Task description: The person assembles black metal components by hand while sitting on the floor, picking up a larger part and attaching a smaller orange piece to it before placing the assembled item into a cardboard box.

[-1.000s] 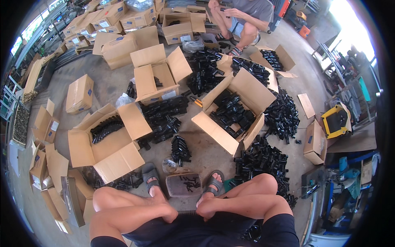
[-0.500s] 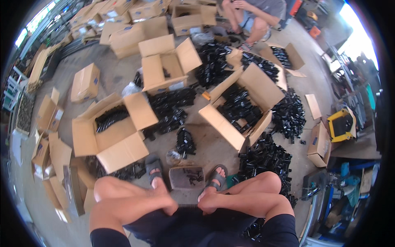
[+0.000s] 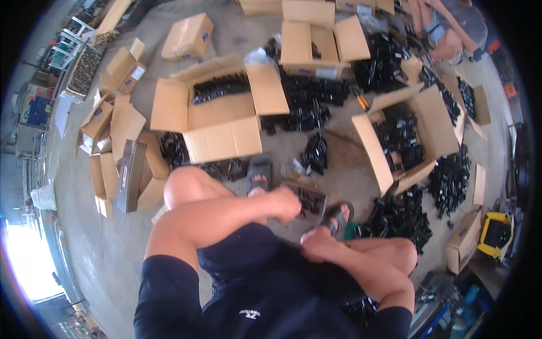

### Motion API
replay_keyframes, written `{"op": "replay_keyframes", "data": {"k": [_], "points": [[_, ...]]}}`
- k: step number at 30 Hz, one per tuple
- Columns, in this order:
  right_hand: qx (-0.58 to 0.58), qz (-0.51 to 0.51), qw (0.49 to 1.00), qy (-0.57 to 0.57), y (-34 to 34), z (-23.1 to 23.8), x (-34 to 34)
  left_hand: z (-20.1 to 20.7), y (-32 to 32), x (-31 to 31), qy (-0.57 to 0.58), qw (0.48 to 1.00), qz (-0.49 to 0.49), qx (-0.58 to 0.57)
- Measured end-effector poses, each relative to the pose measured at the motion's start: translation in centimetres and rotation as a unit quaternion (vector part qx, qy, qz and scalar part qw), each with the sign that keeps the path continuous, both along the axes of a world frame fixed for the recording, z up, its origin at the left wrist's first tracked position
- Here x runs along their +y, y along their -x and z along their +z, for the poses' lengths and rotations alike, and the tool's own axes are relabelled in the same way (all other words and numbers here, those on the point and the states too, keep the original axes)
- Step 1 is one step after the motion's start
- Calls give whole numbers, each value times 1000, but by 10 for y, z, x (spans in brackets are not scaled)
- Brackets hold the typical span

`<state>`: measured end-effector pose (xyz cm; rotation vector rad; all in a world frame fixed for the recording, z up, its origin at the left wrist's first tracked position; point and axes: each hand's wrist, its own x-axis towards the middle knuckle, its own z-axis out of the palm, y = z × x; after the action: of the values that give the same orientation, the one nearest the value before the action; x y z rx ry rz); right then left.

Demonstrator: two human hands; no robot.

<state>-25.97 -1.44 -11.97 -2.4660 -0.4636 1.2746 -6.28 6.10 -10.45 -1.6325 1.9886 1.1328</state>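
My left hand is at the left side of a small bin between my feet, with loose black parts in it. That hand is blurred, and its fingers do not show clearly. My right hand is low beside my right sandal, nearer to me than the bin; its fingers are hidden. Whether either hand holds anything does not show. Just beyond the bin lie a clear plastic bag and a small heap of black parts.
A large open carton partly filled with black parts stands ahead left, another open carton ahead right. Piles of black parts spread on the right. Flattened and smaller boxes lie left. Another person crouches at the far right.
The view has swung left and down, so the cartons sit further right and higher. My left hand has moved forward to the bin's side; my right hand stays low near my right foot.
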Motion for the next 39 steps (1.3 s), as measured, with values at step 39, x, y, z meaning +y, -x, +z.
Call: {"op": "replay_keyframes", "data": {"k": [39], "points": [[-143,-224,964,-17,-34,23,-26,338,46,-9,355,908,-220,-34]]}}
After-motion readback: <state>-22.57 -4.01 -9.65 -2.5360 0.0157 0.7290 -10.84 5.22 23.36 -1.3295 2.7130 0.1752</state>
